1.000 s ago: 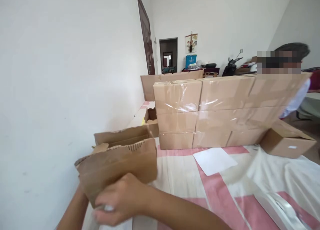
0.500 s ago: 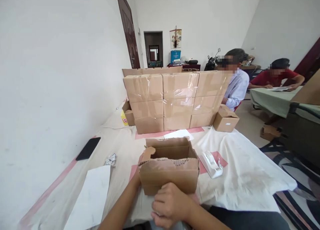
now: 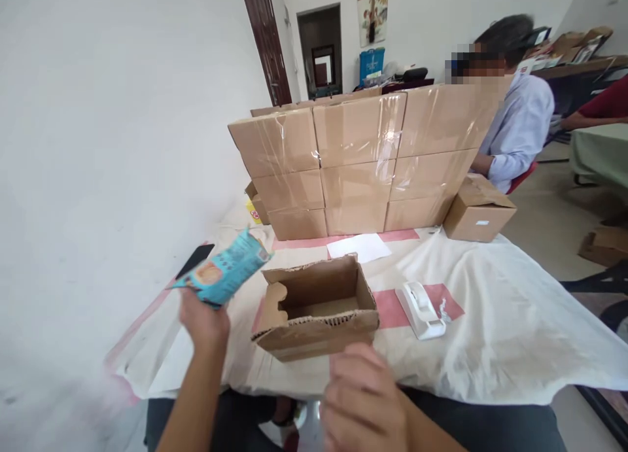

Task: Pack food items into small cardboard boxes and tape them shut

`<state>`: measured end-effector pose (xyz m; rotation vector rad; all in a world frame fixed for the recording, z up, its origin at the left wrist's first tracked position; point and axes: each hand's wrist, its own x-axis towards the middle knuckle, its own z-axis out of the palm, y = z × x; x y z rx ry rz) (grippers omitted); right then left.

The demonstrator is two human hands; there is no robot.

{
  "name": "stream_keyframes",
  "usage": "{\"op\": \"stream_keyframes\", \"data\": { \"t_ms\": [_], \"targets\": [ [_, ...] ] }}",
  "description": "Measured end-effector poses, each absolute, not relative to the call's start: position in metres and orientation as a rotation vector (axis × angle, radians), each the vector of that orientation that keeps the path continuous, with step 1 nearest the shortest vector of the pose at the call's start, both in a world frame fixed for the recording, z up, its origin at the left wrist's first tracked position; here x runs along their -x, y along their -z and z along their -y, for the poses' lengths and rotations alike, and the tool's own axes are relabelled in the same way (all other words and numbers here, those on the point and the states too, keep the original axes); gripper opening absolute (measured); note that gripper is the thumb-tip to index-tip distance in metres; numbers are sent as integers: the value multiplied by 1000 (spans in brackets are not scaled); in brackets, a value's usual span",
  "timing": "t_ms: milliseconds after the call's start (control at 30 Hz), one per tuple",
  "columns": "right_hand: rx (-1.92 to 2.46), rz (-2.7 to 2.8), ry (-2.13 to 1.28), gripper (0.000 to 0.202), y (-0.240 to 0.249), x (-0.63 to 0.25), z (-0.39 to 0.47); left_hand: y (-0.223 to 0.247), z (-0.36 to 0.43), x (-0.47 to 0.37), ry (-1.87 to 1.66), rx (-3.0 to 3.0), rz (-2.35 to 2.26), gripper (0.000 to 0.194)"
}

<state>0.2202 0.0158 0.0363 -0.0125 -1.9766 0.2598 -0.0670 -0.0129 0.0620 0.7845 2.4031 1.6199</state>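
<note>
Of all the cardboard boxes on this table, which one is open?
The small cardboard box nearest the person, beside the left hand: its top gapes, while the stacked boxes are taped shut.

Blue packet print blurred; phone partly hidden

Stacked taped boxes, tape dispenser, phone.

Blue snack packet, orange picture on its face, is held raised and tilted just left of the open cardboard box; box is set upright on the cloth, flaps spread, torn corrugated front edge, interior partly hidden
</note>
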Motion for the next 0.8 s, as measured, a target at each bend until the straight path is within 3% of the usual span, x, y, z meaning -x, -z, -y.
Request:
{"op": "stream_keyframes", "data": {
  "t_ms": [33,133,233,467,667,800],
  "targets": [
    [107,1912,-210,6,-47,-229,-22,-72,20,71,-1793,-722,-2408,59],
    [345,1969,-140,33,-70,-247,-47,-99,35,67,-2273,-624,-2268,57],
    [514,2055,-152,44,-73,-254,-68,-109,36,49,-2322,-762,-2010,45],
    [509,2014,-165,32,-55,-253,-87,-96,7,11,-1412,-1321,-1805,59],
    [543,1975,-262,17,-48,-251,-95,-123,-10,14,-240,-1804,-1680,52],
    [540,1957,-374,20,-41,-246,-100,-123,-23,19,-46,-1881,-1809,56]
  ]
}}
